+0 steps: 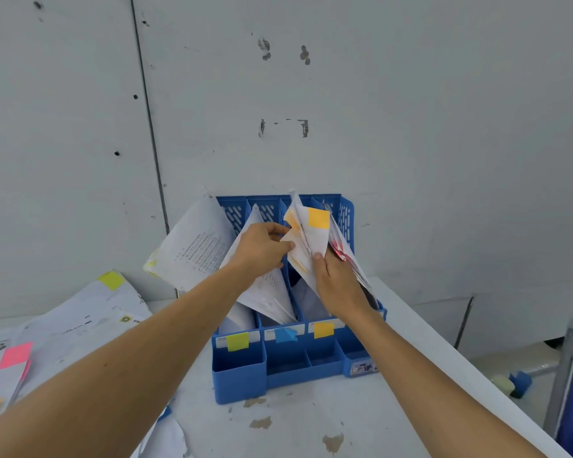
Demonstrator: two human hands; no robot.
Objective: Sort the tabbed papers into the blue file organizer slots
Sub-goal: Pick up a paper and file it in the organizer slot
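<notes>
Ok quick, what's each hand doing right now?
Left hand: closed, fingers pinching the orange-tabbed papers.
Right hand: closed, holding the same papers, thumb pressed on them.

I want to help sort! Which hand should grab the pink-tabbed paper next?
Probably left. The pink-tabbed paper lies on the table left of the left hand; the right hand, holding the orange-tabbed papers, would have to cross over.

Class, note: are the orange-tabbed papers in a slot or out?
Partly in: left hand and right hand hold the orange-tabbed papers, lower ends inside the orange-labelled slot of the blue file organizer, tops above it.
</notes>
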